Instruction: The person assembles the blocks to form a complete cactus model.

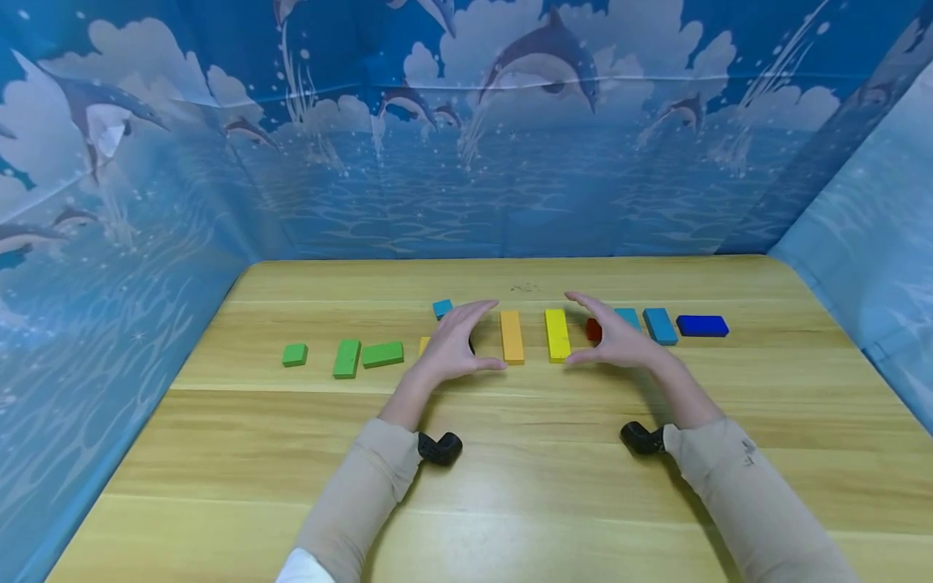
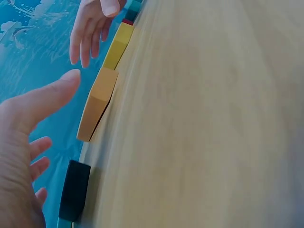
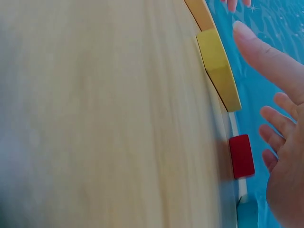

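Over the row of blocks, my left hand (image 1: 452,344) hovers with thumb and fingers spread, holding nothing. Just to its right lies an orange block (image 1: 512,338). A black block (image 2: 74,190) is below that hand in the left wrist view, mostly hidden by it in the head view. My right hand (image 1: 615,336) mirrors the pose, fingers apart and nothing between them. The yellow block (image 1: 557,335) lies just left of its fingertips, beside the orange one with a gap between. Partly covered by the right hand is a red block (image 3: 242,156).
Green blocks (image 1: 382,355) lie to the left on the wooden table (image 1: 539,486). A small blue block (image 1: 442,308) sits behind the left hand. Farther right are a light blue block (image 1: 659,326) and a dark blue block (image 1: 702,326). A dolphin-print curtain (image 1: 510,202) encloses the table's back and sides.
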`<state>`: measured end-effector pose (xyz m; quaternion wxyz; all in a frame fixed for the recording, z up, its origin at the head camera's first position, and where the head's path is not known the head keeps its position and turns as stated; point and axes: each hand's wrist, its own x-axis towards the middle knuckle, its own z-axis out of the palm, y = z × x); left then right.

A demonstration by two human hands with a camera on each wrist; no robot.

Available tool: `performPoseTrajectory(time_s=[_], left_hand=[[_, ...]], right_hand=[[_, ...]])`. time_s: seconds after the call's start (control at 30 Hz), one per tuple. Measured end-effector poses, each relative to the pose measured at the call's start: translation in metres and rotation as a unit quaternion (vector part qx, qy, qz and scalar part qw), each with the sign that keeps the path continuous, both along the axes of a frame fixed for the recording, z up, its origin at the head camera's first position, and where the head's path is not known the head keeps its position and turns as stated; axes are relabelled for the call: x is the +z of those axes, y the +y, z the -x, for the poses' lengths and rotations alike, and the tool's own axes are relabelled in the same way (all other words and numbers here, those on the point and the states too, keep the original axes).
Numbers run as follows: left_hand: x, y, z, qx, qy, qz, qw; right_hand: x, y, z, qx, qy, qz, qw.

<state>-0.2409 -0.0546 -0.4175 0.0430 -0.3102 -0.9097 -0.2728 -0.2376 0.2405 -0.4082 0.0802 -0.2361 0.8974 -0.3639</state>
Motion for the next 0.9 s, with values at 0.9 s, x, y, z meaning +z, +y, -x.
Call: performPoseTrajectory(time_s=[0.9], left_hand=[[-0.004,0.018,0.017,-0.01,-0.025,0.081,0.9964]], right_hand=[[-0.006,-0.01,0.009,0.009,0.006,-0.07,0.9975]])
